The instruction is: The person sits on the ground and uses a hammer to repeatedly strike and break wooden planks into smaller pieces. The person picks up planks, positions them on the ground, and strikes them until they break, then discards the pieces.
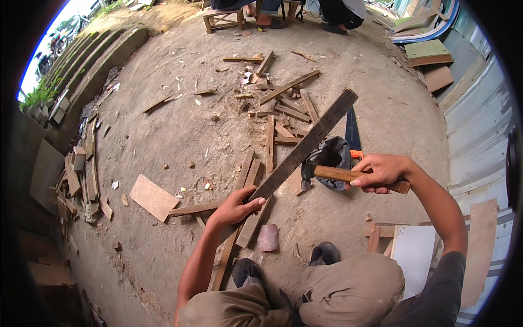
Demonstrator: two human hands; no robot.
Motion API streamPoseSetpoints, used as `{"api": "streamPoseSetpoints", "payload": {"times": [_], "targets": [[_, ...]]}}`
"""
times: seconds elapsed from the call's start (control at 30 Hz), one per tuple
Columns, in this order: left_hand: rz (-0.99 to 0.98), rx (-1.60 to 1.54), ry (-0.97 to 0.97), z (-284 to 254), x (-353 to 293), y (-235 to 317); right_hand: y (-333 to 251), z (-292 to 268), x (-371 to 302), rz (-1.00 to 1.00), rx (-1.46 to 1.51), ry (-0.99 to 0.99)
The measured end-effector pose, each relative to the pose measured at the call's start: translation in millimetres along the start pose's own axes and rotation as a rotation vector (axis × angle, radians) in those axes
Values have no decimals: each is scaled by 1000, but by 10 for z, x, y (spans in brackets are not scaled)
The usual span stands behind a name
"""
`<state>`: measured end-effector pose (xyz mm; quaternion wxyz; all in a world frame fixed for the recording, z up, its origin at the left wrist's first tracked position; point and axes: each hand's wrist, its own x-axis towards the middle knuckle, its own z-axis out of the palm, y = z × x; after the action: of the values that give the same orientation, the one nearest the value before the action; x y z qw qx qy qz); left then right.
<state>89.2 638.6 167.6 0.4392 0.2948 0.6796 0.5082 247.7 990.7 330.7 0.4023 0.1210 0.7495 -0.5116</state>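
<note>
Hammer (327, 173) above gripped dark slat (305, 146)

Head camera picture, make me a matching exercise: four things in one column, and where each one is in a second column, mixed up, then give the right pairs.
Things:
1. hammer
2. long dark wooden slat
3. flat light board
4. small wooden stool

Places:
A. lying on the dirt ground, to the person's left
B. gripped in the left hand at its lower end
C. far off, at the top of the picture
D. held by its wooden handle in the right hand

Pairs: 1-D, 2-B, 3-A, 4-C
</note>
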Motion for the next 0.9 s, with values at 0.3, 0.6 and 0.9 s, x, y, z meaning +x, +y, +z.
{"api": "streamPoseSetpoints", "payload": {"times": [0.3, 0.6, 0.9], "targets": [[-380, -53, -214, -458, -740, -1273, 379, 209, 119, -8, 253, -56], [-471, 198, 115, -891, -1081, -1521, 469, 539, 557, 62, 305, -180], [-484, 297, 167, -1030, -1451, -1505, 320, 812, 765, 46, 378, -203]]}}
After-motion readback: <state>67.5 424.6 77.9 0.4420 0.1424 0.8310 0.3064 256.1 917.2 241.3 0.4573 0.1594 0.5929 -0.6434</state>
